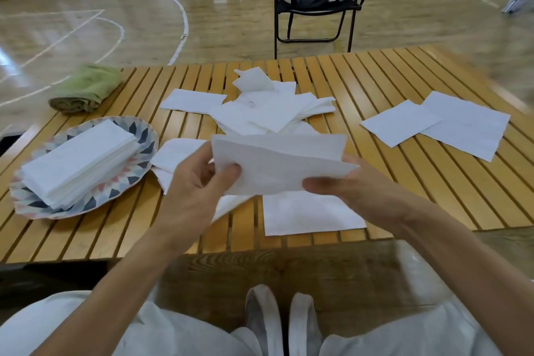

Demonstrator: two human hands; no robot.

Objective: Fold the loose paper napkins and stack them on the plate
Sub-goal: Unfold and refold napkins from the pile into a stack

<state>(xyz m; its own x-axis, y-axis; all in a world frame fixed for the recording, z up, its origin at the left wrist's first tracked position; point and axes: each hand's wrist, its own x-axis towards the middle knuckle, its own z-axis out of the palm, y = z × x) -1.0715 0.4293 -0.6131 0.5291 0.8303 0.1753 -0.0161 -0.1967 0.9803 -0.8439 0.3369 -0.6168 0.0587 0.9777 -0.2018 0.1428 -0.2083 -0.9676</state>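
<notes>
Both hands mid-frame, left hand (199, 182) and right hand (344, 188) pinching half-folded napkin (277, 165), folded stack (78, 165) on plate (144, 136) left, loose napkins (260, 113) behind

The napkins (277, 165) are thin matt white paper with a faintly embossed, soft texture. The bench (404, 170) is slatted wood, smooth with a warm satin finish. The plate (144, 150) looks like printed paper, matt. The green towel (86, 88) is nubby cloth, and the floor (231, 23) is glossy varnished wood.
</notes>
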